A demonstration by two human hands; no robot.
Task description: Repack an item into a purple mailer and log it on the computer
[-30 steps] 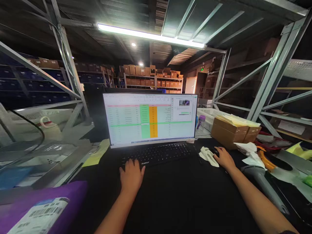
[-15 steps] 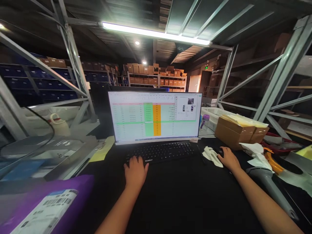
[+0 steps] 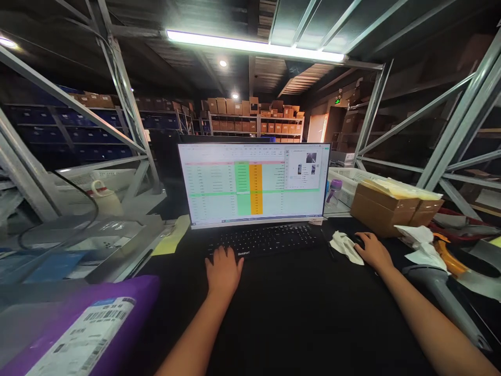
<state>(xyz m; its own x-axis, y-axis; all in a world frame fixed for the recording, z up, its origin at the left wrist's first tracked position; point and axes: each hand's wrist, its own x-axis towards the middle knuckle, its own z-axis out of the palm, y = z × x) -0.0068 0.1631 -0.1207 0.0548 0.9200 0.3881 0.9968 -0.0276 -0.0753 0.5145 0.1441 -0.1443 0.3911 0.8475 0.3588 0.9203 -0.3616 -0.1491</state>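
Observation:
My left hand (image 3: 224, 275) lies palm down at the lower left edge of a black keyboard (image 3: 270, 240), its fingers spread over the keys. My right hand (image 3: 374, 254) is curved over a dark computer mouse (image 3: 358, 241), which it mostly hides. A crumpled white tissue (image 3: 346, 247) lies just left of that hand. Behind the keyboard stands a lit monitor (image 3: 215, 183), showing a spreadsheet with a green and an orange column. A small window with pictures overlaps the sheet at the right.
A purple parcel (image 3: 144, 292) with a shipping label is at the lower left. Yellow paper (image 3: 171, 237) lies beside the keyboard. On the right are a cardboard box (image 3: 379, 209), a grey handheld scanner (image 3: 438, 290), an orange tape dispenser (image 3: 450, 256) and a purple-capped bottle (image 3: 334, 189).
The view has shifted slightly, so the scene sits a little further right and higher. Both hands stay in place, on the keyboard and on the mouse.

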